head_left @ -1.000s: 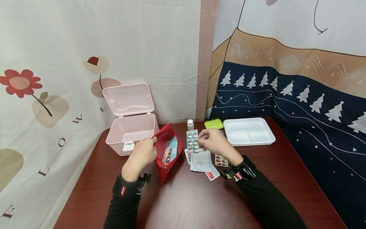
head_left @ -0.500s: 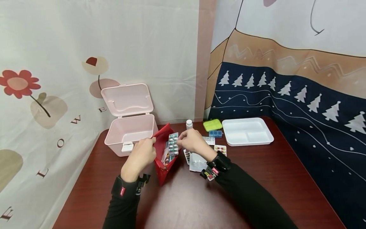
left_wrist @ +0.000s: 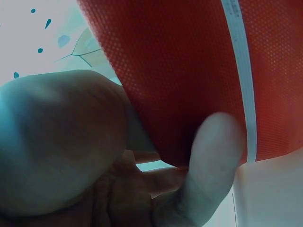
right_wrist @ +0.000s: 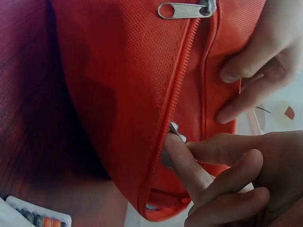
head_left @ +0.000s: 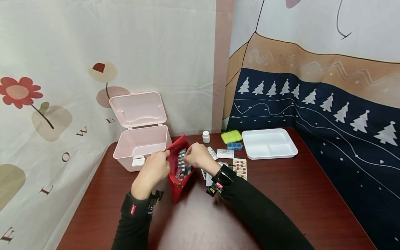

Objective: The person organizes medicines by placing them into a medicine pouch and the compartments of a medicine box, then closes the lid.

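A red zippered pouch (head_left: 176,187) stands unzipped on the table, its mouth spread. My left hand (head_left: 153,171) pinches the pouch's left edge; the left wrist view shows the thumb pressed on its red fabric. My right hand (head_left: 200,157) is at the pouch's mouth and pinches a blister pack (head_left: 181,160) of green and white capsules, partly down inside. In the right wrist view, the fingertips (right_wrist: 176,144) are within the zip opening and only a bit of the blister pack (right_wrist: 174,128) shows. Other contents lie lower in the pouch, mostly hidden.
Left of the pouch is a pink box (head_left: 142,142) with its lid raised. Behind the right hand stand a white bottle (head_left: 206,137), a green case (head_left: 231,136) and a blue pill box (head_left: 234,146). Blister packs (head_left: 240,168) and a white divided tray (head_left: 270,143) lie to the right.
My right hand has carried the capsule blister pack leftward from above the other packs and lowered it into the pouch. The left hand has kept its grip on the pouch edge.
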Demonstrator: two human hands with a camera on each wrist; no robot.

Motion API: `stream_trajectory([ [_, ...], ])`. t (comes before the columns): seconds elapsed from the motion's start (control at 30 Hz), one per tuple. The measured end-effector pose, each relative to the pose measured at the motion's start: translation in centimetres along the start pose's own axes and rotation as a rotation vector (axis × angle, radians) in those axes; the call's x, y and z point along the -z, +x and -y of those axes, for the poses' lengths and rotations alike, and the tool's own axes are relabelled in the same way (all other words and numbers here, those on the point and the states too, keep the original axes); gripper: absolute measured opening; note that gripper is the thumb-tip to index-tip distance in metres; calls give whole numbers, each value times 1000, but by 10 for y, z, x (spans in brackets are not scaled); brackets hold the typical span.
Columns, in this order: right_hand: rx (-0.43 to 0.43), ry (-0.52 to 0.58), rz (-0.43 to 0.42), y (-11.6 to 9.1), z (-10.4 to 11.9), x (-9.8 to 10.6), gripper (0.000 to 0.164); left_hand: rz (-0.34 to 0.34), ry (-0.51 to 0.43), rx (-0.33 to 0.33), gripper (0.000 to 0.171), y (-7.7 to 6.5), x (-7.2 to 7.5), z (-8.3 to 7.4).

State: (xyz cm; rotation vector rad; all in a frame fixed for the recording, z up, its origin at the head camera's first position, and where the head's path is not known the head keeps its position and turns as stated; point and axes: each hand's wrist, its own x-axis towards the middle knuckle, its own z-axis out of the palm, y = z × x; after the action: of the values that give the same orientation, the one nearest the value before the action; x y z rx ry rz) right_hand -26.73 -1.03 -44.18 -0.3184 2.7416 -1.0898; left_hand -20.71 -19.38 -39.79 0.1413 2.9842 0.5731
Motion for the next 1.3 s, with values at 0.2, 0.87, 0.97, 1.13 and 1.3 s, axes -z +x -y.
stream_trajectory([
  [0.2,11,-46,-1,2,2,-7,18,-5,-2,-11,36,-1,0,1],
  [0.87,-58,-40,125,8,2,-19,22,1,13,-11,44,-2,2,2],
  [0.97,-48,-36,138,7,2,-18,23,4,11,-9,47,-2,2,1],
  [1.13,-18,-1,140,4,4,-10,21,6,12,-7,48,-2,2,1],
  [1.3,8,15,138,0,7,9,19,10,9,1,50,-1,2,1],
])
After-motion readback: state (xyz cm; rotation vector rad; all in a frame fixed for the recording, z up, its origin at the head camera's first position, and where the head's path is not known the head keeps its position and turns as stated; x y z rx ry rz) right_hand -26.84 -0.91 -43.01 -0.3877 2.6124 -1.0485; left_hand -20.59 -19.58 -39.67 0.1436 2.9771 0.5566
